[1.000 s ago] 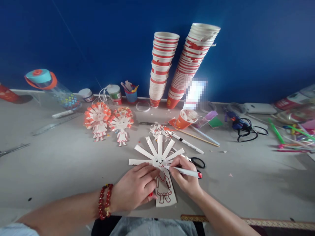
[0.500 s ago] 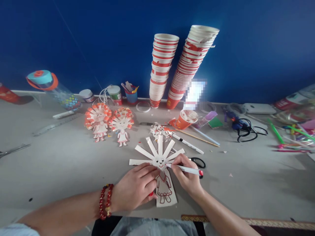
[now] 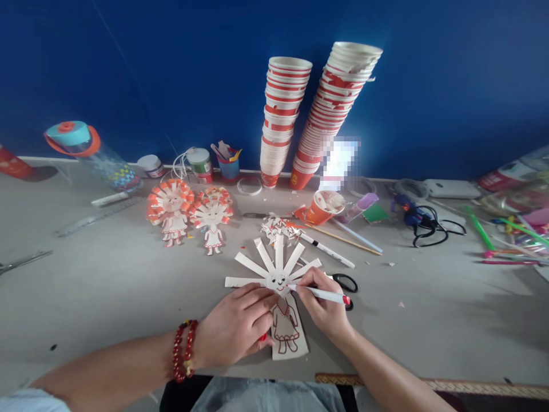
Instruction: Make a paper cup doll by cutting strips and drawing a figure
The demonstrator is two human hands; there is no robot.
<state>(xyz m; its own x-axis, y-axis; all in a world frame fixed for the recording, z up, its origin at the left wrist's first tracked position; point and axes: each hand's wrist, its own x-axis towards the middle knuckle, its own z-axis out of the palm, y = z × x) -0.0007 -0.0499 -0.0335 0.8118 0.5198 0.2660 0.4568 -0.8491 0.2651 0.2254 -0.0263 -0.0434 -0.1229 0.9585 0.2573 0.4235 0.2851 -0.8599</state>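
A white paper doll (image 3: 285,329) lies in front of me, with long paper strips fanned round its head, a drawn face and a dress outlined in red. My left hand (image 3: 240,323) is closed against its left side, fingertips pressing near the neck. Between that thumb and the fingers shows a small red piece, probably a marker cap (image 3: 263,337), mostly hidden. My right hand (image 3: 323,306) pinches a white marker (image 3: 326,294) with a red end, its tip at the right edge of the face. Black-handled scissors (image 3: 345,282) lie partly behind the right hand.
Two finished-looking paper dolls (image 3: 213,237) with curled strips lie to the left. Beyond the work are paper scraps (image 3: 277,229), a black-and-white marker (image 3: 330,253), a wooden stick (image 3: 347,240) and a red cup (image 3: 319,213). Tall paper-cup stacks (image 3: 281,131) stand by the blue wall.
Almost nothing differs. The marker in my right hand has shifted very slightly to the left, and the whole view has moved a few pixels.
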